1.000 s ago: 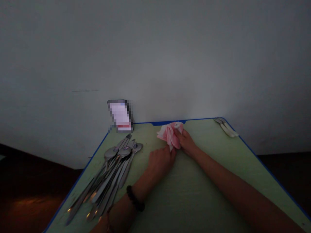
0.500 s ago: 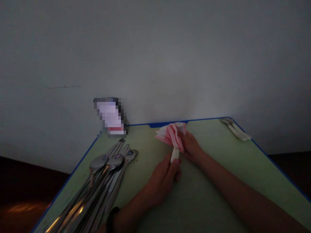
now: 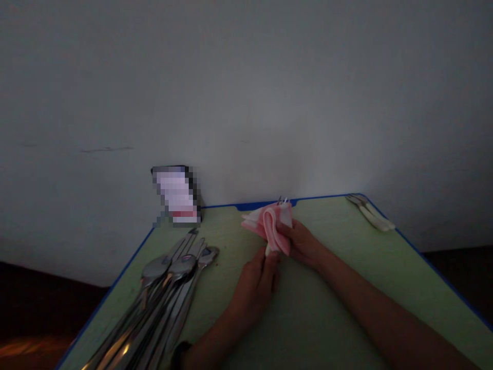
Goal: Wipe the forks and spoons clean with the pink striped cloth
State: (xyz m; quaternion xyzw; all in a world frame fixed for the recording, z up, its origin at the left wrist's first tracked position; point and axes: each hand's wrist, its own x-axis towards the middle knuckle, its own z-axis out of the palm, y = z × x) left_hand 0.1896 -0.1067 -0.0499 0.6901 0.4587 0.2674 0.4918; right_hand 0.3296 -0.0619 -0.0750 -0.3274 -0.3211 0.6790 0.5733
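Fingers of the left hand (image 3: 252,282) pinched the pale handle end of a fork (image 3: 268,250), just on the person's side of a pink-and-white folded cloth (image 3: 271,226). Fingers of the right hand (image 3: 302,241) grasped the cloth itself from its right side, the thumb pressed across its near face. Most of the fork was hidden inside the cloth; only the handle end below it and the tines above its far edge showed. The fork's long axis pointed away from the person and slightly rightward through the cloth, so the left hand was in line with the handle and the right hand sat beside the shaft.

Left of the cloth and nearer the person lay a pile of steel cutlery (image 3: 169,293), large spoons among it. Well to the cloth's right, two pale-handled forks (image 3: 372,216) lay by the corner of the green tabletop (image 3: 327,216). Beyond the cloth to the left, a phone (image 3: 177,195) leaned against the wall (image 3: 254,103), its screen pixelated; no brand, label or writing could be read anywhere.
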